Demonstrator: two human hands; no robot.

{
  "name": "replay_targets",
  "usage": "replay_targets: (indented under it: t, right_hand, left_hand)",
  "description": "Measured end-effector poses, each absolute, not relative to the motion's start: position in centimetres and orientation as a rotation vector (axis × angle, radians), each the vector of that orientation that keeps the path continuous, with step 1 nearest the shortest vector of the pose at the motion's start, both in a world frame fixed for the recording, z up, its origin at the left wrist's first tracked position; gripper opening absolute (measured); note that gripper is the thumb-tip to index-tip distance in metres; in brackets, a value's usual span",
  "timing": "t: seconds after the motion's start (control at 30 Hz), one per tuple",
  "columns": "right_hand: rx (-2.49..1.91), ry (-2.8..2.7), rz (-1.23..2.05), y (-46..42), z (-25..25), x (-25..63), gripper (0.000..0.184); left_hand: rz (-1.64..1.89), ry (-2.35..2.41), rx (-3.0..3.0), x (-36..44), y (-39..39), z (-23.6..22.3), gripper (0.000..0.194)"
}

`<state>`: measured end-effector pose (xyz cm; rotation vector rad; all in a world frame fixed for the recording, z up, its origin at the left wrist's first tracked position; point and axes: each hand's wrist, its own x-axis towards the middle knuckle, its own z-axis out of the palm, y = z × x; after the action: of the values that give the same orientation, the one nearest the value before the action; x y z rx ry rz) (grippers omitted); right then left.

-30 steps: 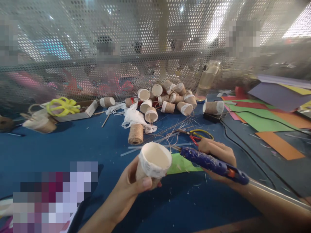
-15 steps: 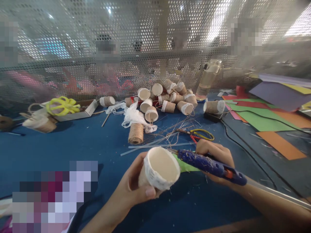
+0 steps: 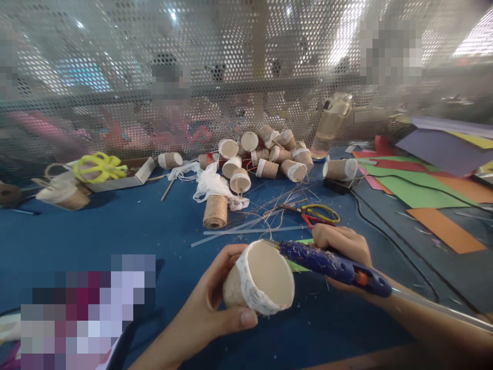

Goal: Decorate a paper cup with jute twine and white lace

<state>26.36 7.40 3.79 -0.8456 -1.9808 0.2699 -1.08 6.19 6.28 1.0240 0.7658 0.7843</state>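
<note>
My left hand [image 3: 215, 303] is wrapped round a twine-covered paper cup [image 3: 234, 288] with a white lace band below its rim. The cup is tilted, its open mouth facing right and toward me. In my right hand [image 3: 342, 246] is a dark blue glue gun [image 3: 319, 262], with a clear glue stick [image 3: 435, 308] running out of its back end. Its metal nozzle lies at the far edge of the cup's rim; I cannot tell whether it touches. Beneath the gun shows a piece of green paper [image 3: 298, 264].
Beyond my hands lie a twine spool [image 3: 215, 211], scissors [image 3: 321, 213], white lace [image 3: 211, 182] and several twine-wrapped cups [image 3: 267, 168]. A water bottle [image 3: 331, 126] stands by the perforated metal screen [image 3: 239, 97]. Coloured paper [image 3: 418, 185] and a black cable [image 3: 370, 226] are on the right.
The cup has moved slightly right and down and turned in my left hand, so its lace side shows more. The glue gun has shifted only a little, with its nozzle still by the rim.
</note>
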Motion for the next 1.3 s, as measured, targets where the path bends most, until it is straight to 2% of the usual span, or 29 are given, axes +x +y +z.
replay_targets:
  t: [0.53,0.93,1.3]
  right_hand:
    - [-0.850,-1.965,0.275,7.31,3.76,26.39,0.024]
    - [-0.838,-1.966,0.292,7.29,3.90,26.42,0.031]
    - [-0.824,-1.965,0.275,7.46,3.74,26.31,0.027]
  left_hand:
    - [0.728,0.779,1.105,-1.51,6.36,6.23,0.071]
    - [0.737,0.790,1.102,-1.54,6.35,6.08,0.074]
    - [0.755,0.789,1.095,-1.42,6.32,6.27,0.070]
